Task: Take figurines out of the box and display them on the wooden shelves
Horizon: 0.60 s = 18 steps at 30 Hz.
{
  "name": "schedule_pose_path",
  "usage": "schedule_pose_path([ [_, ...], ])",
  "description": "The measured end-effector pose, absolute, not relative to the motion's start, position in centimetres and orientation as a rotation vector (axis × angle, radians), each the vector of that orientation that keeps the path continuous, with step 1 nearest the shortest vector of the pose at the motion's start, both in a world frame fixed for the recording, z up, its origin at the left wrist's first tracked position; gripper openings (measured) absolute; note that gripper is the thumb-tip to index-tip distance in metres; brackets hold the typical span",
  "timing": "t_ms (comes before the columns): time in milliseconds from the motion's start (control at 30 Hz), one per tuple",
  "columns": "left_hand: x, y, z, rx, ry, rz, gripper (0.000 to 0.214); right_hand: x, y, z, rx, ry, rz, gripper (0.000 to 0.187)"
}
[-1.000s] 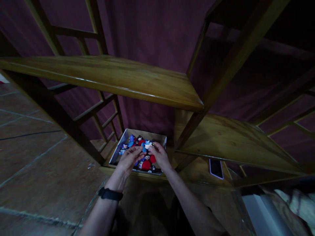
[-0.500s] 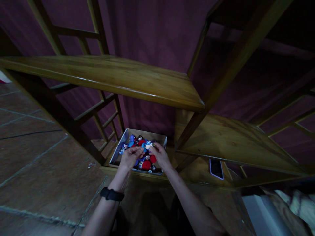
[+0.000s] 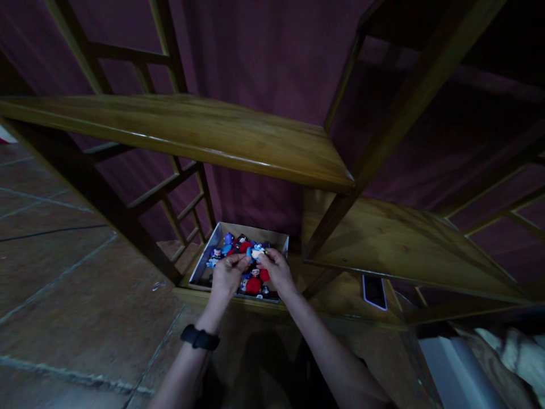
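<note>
A small blue-and-white figurine (image 3: 257, 251) is held between my two hands, above a shallow cardboard box (image 3: 205, 257). My left hand (image 3: 229, 274) pinches its blue left part between thumb and fingertips. On the other side, the fingers of my right hand (image 3: 276, 267) grip its right edge. Several more little figurines lie jumbled in the box, among them a purple one (image 3: 229, 238) at the back and red round pieces (image 3: 253, 285) near the front. Fine details of the figurine are too small to make out.
The box sits on the low board of a wooden shelf unit, beneath a higher shelf board (image 3: 191, 128). A phone (image 3: 374, 292) lies on the low board to the right. Slanting wooden posts (image 3: 332, 224) frame the space, and a purple curtain (image 3: 264, 68) hangs behind.
My left hand and wrist have shifted slightly to the right, closer to my right hand. The figurine stays between both hands, almost in the same place.
</note>
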State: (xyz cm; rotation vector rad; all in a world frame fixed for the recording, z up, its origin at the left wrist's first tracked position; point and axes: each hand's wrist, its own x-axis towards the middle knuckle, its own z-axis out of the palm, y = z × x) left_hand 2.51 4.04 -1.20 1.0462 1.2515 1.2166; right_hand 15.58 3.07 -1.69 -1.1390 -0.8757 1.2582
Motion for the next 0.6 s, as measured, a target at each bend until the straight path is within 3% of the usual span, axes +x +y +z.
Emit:
schedule_pose_path([
  [300, 2.4, 3.5, 0.6, 0.780, 1.185, 1.140, 0.037, 16.0, 3.4, -2.7, -1.144, -1.089, 1.174, 0.024],
  [600, 1.7, 3.2, 1.3, 0.643, 1.135, 1.078, 0.027, 16.5, 3.8, -3.2, -1.127, -1.196, 1.217, 0.025],
])
